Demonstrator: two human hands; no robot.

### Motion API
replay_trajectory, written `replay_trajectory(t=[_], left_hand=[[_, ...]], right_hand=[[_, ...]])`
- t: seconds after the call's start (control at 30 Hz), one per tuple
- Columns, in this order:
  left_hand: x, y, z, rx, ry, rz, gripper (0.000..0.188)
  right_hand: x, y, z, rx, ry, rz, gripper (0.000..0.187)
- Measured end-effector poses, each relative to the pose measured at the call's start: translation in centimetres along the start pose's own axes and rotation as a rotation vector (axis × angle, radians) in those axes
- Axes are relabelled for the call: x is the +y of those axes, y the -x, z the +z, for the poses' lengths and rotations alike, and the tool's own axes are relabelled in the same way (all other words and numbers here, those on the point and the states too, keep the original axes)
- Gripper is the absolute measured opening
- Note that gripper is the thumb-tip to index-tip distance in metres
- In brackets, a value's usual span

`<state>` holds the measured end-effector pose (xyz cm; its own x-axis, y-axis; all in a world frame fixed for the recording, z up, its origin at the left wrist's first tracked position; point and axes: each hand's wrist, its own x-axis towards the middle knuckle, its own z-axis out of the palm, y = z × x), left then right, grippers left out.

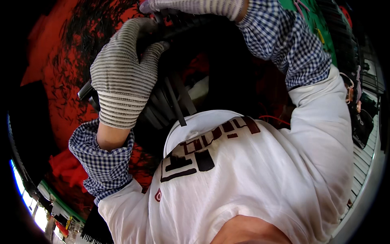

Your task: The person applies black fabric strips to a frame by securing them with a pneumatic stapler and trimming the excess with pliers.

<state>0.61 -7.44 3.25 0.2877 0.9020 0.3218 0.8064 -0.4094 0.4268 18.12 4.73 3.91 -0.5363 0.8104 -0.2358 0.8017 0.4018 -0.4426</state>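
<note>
My left hand [124,75], in a grey striped knit glove, is closed around a bundle of black flat strips [168,101] held in front of my chest. My right hand [191,7], in the same kind of glove, reaches to the top edge of the view and grips the upper end of the same black bundle; most of that hand is cut off. Both forearms wear blue-and-white checked sleeve covers over a white shirt [252,171] with dark print. The loose ends of the strips hang down toward my shirt.
A red surface [61,69] strewn with several thin black scraps lies below at the left. Red cloth [67,168] is bunched at the lower left. A green surface [313,20] and dark gear [361,118] sit at the right edge.
</note>
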Motion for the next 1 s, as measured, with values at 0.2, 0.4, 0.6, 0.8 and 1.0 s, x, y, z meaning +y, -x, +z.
replay_trajectory(t=[0.2, 0.4, 0.6, 0.8, 1.0], left_hand=[[-1.9, 1.0, 2.5, 0.005, 0.005, 0.166, 0.033], [-4.0, 1.3, 0.7, -0.04, -0.101, 0.128, 0.026], [-6.1, 2.2, 2.0, -0.33, -0.179, -0.083, 0.028], [-7.5, 3.7, 2.7, -0.415, 0.196, -0.073, 0.037], [-9.7, 3.8, 2.6, -0.659, 0.43, -0.038, 0.042]], right_hand=[[3.0, -5.0, 5.7, -0.258, 0.388, -0.533, 0.028], [-2.5, -3.0, 3.6, -0.066, 0.302, -0.109, 0.028], [-2.8, 5.1, 10.9, 0.84, 0.066, -0.808, 0.015], [-1.4, 7.6, 20.7, 0.752, 0.362, -0.85, 0.019], [-1.7, 7.5, 22.0, 0.753, 0.143, -0.882, 0.021]])
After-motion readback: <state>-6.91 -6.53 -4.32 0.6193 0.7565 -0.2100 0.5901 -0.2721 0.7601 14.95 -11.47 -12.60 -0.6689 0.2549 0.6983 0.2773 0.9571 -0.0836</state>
